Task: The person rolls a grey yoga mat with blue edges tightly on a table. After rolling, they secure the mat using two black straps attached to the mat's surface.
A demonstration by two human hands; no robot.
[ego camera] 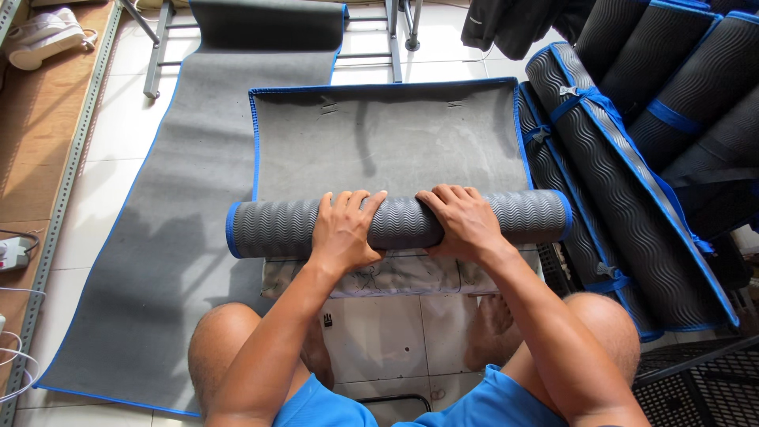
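Note:
A grey mat with blue edging (387, 134) lies on the floor in front of me, its near end rolled into a ribbed roll (277, 228). My left hand (345, 229) presses palm-down on the roll left of its middle. My right hand (462, 221) rests on the roll just right of the middle, fingers curled over its top. The unrolled part stretches away from the roll towards the back. My knees frame the bottom of the view.
A longer grey mat (166, 237) lies flat underneath and to the left. Several rolled, strapped mats (632, 174) are stacked at the right. A wooden shelf (39, 142) with a metal rail runs along the left. Metal legs (158, 47) stand at the back.

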